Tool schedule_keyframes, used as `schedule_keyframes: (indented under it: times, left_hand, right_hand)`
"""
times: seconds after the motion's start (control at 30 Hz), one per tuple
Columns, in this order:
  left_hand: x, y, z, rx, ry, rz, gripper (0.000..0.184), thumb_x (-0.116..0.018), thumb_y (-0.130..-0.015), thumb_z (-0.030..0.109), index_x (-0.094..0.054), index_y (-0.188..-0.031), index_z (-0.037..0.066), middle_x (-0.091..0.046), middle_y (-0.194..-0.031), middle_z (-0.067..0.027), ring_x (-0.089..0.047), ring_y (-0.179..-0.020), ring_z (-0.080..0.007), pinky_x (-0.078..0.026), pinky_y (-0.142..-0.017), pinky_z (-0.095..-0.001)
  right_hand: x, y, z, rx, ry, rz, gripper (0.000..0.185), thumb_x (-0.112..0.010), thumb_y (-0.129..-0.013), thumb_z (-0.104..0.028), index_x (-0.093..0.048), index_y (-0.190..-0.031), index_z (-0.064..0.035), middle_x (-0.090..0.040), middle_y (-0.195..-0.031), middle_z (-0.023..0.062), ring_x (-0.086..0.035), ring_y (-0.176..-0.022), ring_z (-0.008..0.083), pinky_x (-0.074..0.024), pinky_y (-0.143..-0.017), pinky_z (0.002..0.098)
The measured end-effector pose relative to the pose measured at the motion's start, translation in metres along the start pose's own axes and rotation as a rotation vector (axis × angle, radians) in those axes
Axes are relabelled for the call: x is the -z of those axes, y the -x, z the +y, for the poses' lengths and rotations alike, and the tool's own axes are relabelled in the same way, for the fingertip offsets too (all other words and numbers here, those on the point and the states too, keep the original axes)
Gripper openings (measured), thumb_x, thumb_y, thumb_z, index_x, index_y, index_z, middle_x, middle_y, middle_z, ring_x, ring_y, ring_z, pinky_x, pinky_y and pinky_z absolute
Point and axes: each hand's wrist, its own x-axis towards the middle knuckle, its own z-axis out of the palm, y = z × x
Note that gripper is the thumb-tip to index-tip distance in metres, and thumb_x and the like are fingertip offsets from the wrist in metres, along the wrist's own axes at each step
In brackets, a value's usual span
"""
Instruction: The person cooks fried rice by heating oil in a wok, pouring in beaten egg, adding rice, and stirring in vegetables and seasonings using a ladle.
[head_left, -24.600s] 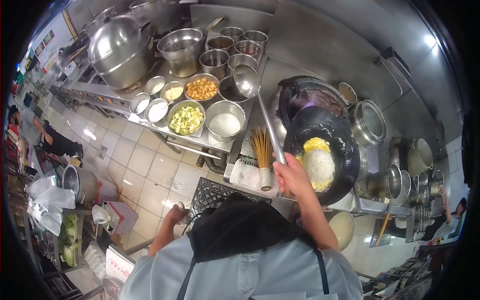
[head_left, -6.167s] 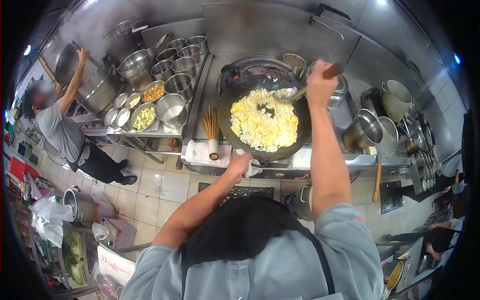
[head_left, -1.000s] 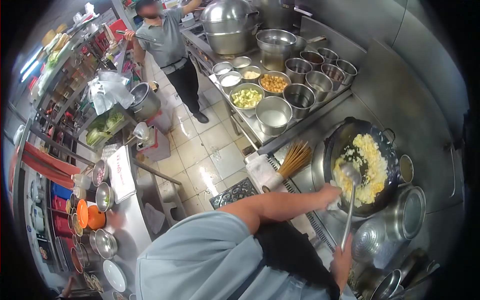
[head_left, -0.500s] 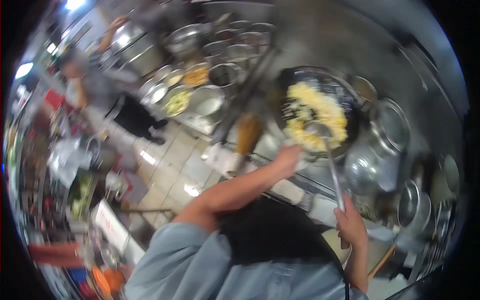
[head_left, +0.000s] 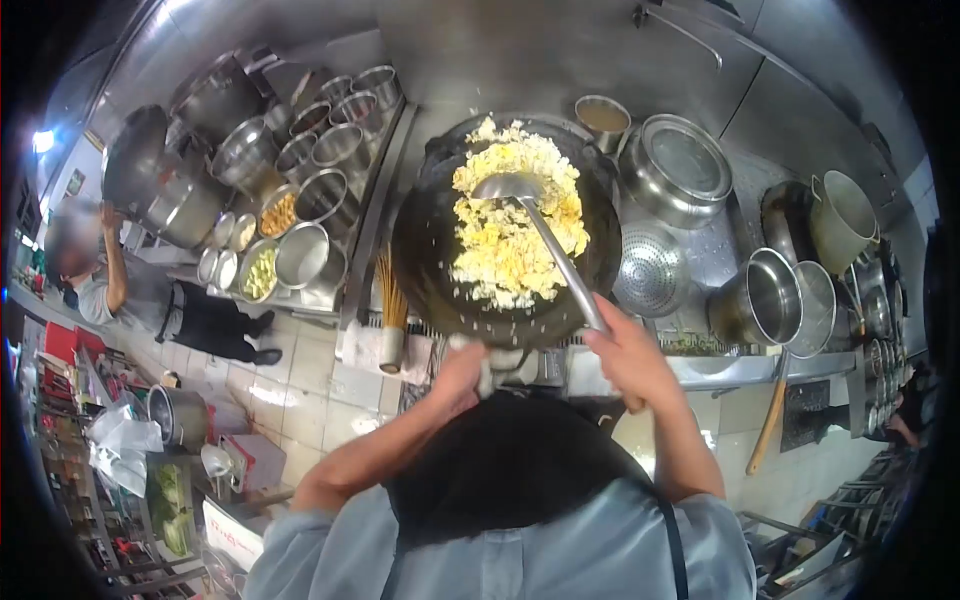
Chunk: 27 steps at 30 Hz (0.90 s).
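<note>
A large black wok (head_left: pixel 425 235) sits on the stove in front of me. In it lies a heap of yellow egg mixed with white grains that look like rice (head_left: pixel 520 240); loose bits scatter at its edges. My right hand (head_left: pixel 632 350) is closed around the handle of a metal ladle (head_left: pixel 565 260), whose bowl rests over the upper part of the heap. At the wok's near edge my left hand (head_left: pixel 462 372) is closed beside a pale cloth (head_left: pixel 500 362), apparently gripping the wok's handle, which is mostly hidden.
Left of the wok stand a bamboo brush (head_left: pixel 391 310), metal containers (head_left: pixel 303 255) and bowls of ingredients. To the right are a lidded pot (head_left: pixel 680 165), a perforated strainer (head_left: pixel 650 270) and a saucepan (head_left: pixel 765 295). A co-worker (head_left: pixel 150 290) stands at far left by a large pot.
My view has swung round and sharpened. The ladle's bowl has gone from the near part of the food to its far part, and the food now forms a longer heap.
</note>
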Motion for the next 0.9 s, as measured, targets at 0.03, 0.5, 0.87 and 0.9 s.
schedule_keyframes:
  times: [0.03,0.5,0.87,0.9]
  left_hand:
    - [-0.016,0.008,0.02,0.086,0.023,0.036,0.024,-0.051,-0.101,0.017,-0.061,-0.12,0.008,-0.069,-0.12,-0.0143,-0.07,-0.107,-0.0291,-0.058,-0.087,-0.0458]
    - [-0.022,-0.044,0.036,-0.033,-0.019,-0.015,0.026,-0.05,-0.095,0.008,-0.059,-0.118,-0.002,-0.069,-0.111,-0.0181,-0.07,-0.099,-0.0294,-0.06,-0.083,-0.0429]
    - [-0.015,-0.105,0.068,0.086,-0.119,-0.005,0.033,-0.058,-0.102,0.029,-0.056,-0.119,0.001,-0.069,-0.096,-0.0094,-0.072,-0.081,-0.026,-0.061,-0.069,-0.0428]
    - [0.001,-0.101,0.059,0.187,-0.042,-0.11,0.032,-0.059,-0.102,0.029,-0.057,-0.119,0.001,-0.069,-0.096,-0.0087,-0.072,-0.081,-0.0254,-0.061,-0.07,-0.0424]
  right_hand:
    - [0.013,0.024,-0.009,-0.061,-0.038,-0.045,0.063,-0.061,-0.1,-0.021,-0.038,-0.157,-0.0091,-0.058,-0.075,0.0063,-0.054,-0.053,0.0137,-0.0478,-0.048,0.0324]
    - [-0.012,0.011,0.041,-0.046,-0.587,-0.05,0.054,-0.058,-0.102,-0.018,-0.044,-0.153,-0.0142,-0.061,-0.087,0.0071,-0.054,-0.055,0.0117,-0.0441,-0.044,0.0266]
    - [-0.043,-0.055,-0.008,0.298,-0.777,0.223,0.05,-0.063,-0.1,-0.015,-0.048,-0.147,-0.0113,-0.063,-0.119,0.0121,-0.068,-0.09,0.0201,-0.0582,-0.072,0.0316]
    - [-0.04,-0.069,-0.007,0.377,-0.596,0.295,0.047,-0.064,-0.1,-0.016,-0.051,-0.144,-0.011,-0.061,-0.121,0.0112,-0.066,-0.091,0.0193,-0.0564,-0.075,0.0311]
